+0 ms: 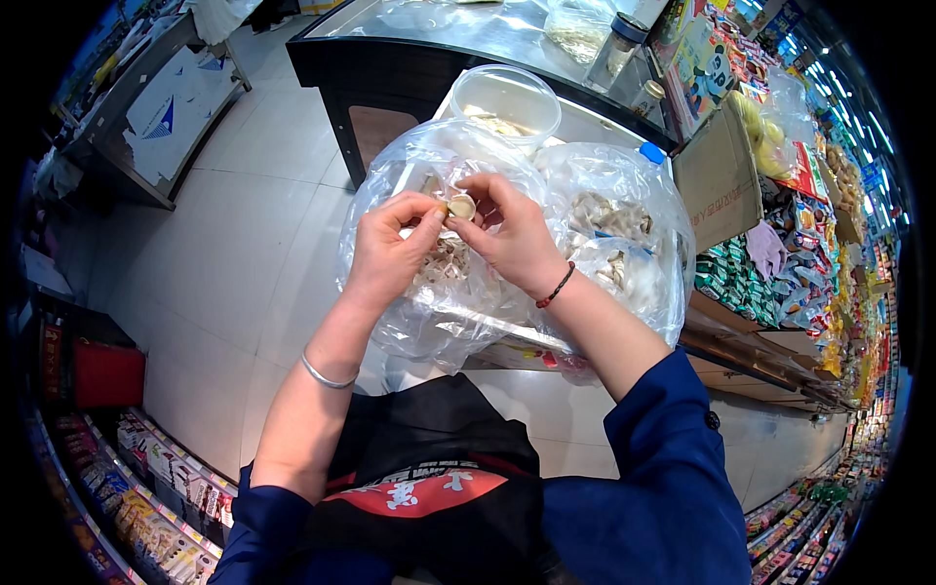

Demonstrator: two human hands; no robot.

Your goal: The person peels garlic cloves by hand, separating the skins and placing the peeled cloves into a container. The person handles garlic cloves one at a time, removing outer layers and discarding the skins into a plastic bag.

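Observation:
Between my two hands is a small pale round piece (461, 207), perhaps a mushroom or a garlic bulb; which one I cannot tell. My right hand (508, 227) grips it between thumb and fingers. My left hand (398, 238) touches its left side, thumb and forefinger pinched on a small brownish bit. Under both hands lies an open clear plastic bag (439, 322) holding pale dry scraps (444, 262). Beyond them a round clear plastic tub (504, 99) has pale pieces at its bottom. More clear bags with greyish-brown contents (610, 216) lie to the right.
A black-edged metal counter (409, 36) stands ahead, bearing a lidded clear jar (618, 51) and a smaller jar (648, 97). At the right, a cardboard flap (716, 175) rises beside heaped packaged snacks (738, 281). A worn table (168, 124) is far left, a red box (110, 373) lower left.

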